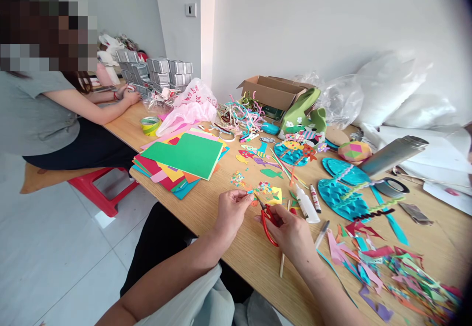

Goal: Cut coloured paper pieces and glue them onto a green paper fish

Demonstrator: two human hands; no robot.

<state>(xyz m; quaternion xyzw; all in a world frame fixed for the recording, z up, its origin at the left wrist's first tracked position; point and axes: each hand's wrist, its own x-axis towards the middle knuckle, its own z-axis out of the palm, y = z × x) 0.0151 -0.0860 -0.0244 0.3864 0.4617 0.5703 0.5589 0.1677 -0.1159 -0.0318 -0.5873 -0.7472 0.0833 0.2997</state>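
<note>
Left hand (231, 214): pinches blue scrap (250, 192), mostly hidden.
Right hand (293, 227): closed round red scissors (263, 211), handles partly covered.

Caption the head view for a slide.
Right hand holds red scissors; left hand pinches a blue scrap above a cluttered table.

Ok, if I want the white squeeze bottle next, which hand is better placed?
Probably your right hand: it's nearer the white squeeze bottle, though it holds the red-handled scissors. Your left hand is farther off, pinching a small blue piece.
</note>
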